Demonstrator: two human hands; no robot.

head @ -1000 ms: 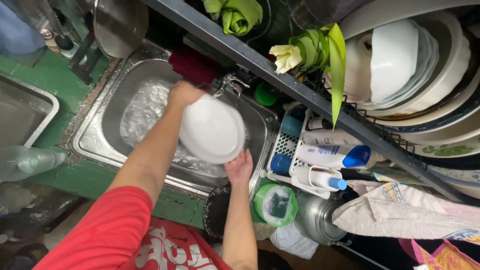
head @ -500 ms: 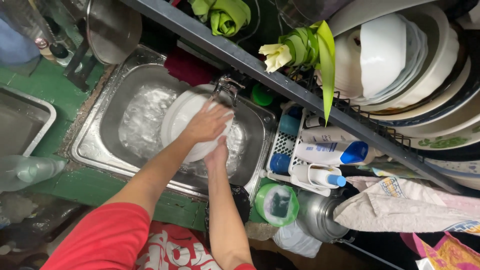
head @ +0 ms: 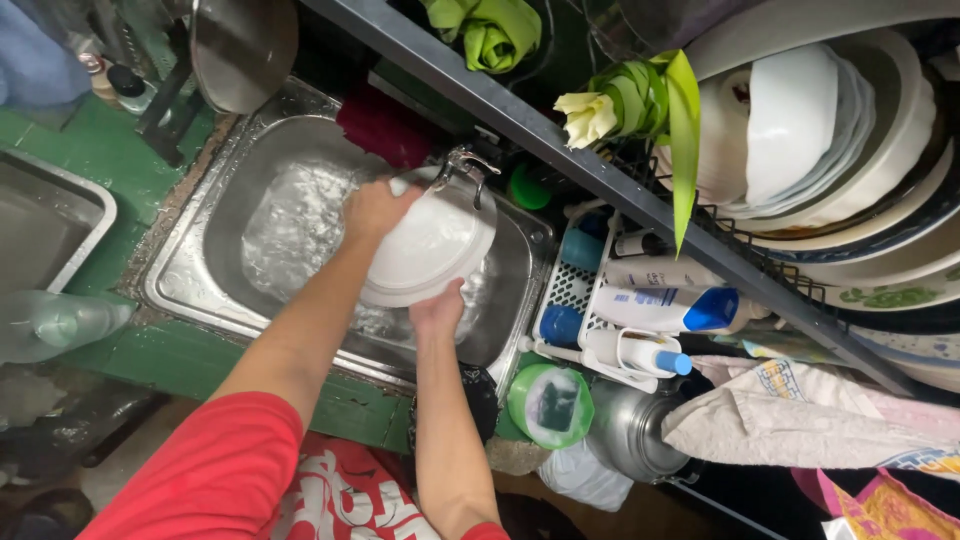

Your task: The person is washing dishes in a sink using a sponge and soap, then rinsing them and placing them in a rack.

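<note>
A: Two hands on one white plate (head: 430,250), held tilted over the steel sink (head: 200,270), just under the tap (head: 462,165). Left hand (head: 378,208) is closed over the upper rim, fingers curled across the plate's face. Right hand (head: 437,312) cups the lower rim from below, thumb on the edge.

B: Risk noted?

A: Slip, in my judgement. Plate and sink floor look wet, and both grips sit on the rim only. If either hand loosens, the plate likely drops into the basin and could chip.

B: Anything nearby to strike?

A: The tap is very close to the plate's top edge; a lift or turn could knock the rim against it. The white basket (head: 575,300) of bottles stands just right of the basin, so a wide swing that way might tip one.

B: Water?

A: Splashing is visible; spray may reach the green counter edge (head: 180,350).
</note>
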